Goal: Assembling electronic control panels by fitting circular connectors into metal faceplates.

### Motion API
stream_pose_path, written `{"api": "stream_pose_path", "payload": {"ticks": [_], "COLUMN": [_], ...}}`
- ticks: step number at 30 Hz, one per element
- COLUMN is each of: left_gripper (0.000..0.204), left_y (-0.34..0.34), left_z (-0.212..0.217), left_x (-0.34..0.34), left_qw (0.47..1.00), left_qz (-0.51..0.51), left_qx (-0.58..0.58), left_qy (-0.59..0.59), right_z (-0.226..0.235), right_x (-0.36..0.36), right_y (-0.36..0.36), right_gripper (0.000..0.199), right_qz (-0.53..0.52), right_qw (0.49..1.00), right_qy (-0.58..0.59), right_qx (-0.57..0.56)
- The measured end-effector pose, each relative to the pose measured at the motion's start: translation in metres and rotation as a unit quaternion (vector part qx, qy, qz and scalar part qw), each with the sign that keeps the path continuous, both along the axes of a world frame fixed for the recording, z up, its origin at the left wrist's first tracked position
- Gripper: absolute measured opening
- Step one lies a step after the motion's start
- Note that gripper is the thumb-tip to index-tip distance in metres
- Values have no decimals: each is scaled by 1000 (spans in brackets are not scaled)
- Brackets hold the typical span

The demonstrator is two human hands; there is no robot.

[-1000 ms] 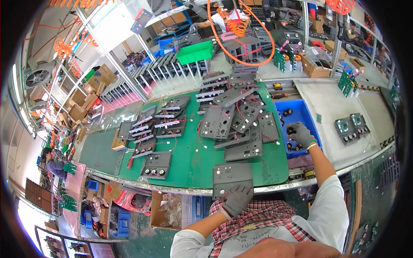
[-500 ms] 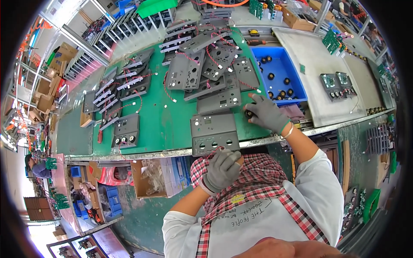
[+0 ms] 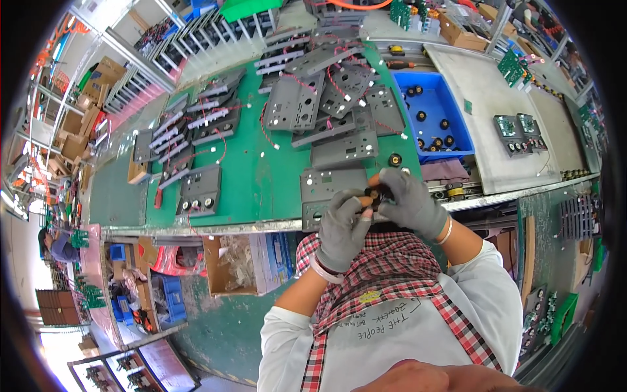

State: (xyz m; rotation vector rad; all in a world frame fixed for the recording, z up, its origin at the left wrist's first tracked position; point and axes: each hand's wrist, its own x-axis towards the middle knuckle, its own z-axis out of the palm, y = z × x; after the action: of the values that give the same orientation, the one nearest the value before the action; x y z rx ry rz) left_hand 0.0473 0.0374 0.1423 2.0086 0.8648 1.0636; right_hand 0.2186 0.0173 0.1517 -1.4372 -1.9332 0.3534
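Observation:
A grey sheet-metal panel [image 3: 326, 184] with cut-out holes lies at the mat's front edge, partly hidden by my gloves. Over its right side, my left hand [image 3: 344, 230] and my right hand [image 3: 413, 204] meet in grey gloves with bare fingertips. Closed between their fingers is a small black round part [image 3: 373, 194], mostly covered, so its exact kind is unclear. A similar black round part with a brass-coloured centre [image 3: 395, 159] rests on the mat just beyond my right hand. More such parts lie in the blue bin [image 3: 465, 134].
Stacked grey panels with red-and-black wires [image 3: 292, 104] fill the middle of the green mat [image 3: 251, 186]. Another group of panels [image 3: 199, 183] is at left. Right of the bin, a pale board [image 3: 483, 163] carries a small circuit-board assembly [image 3: 516, 134]. An open carton [image 3: 225, 264] sits below the bench.
My right hand has come left and nearer, from the mat beside the bin to my left hand, bringing a black round part. My left hand has risen from the panel's front edge.

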Motion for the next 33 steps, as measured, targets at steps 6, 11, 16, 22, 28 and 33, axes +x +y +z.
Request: {"api": "stream_pose_path", "payload": {"ticks": [6, 11, 16, 22, 28, 33], "left_gripper": [24, 24, 25, 40, 31, 29], "left_y": [-5, -15, -19, -17, -12, -15], "left_z": [-33, -41, -40, -55, -66, -66], "left_x": [-4, -12, -6, -25, -46, -37], "left_qw": [964, 819, 763, 606, 680, 770], "left_qz": [62, -42, -92, -160, -136, -82], "left_qx": [-226, -410, -432, -558, -507, -469], "left_qy": [-123, -399, -471, -544, -511, -425], "right_z": [-28, -18, -36, -24, -48, -44], "right_x": [-29, -36, -45, -56, -14, -35], "right_y": [-3, -7, 0, 2, 27, 11], "right_gripper": [40, 33, 30, 23, 25, 32], "right_qz": [41, 35, 1, 79, 116, 144], "right_qw": [986, 991, 994, 991, 984, 988], "right_qy": [-86, 102, 17, 1, 130, -26], "right_qx": [136, 82, 108, 107, 27, 48]}}
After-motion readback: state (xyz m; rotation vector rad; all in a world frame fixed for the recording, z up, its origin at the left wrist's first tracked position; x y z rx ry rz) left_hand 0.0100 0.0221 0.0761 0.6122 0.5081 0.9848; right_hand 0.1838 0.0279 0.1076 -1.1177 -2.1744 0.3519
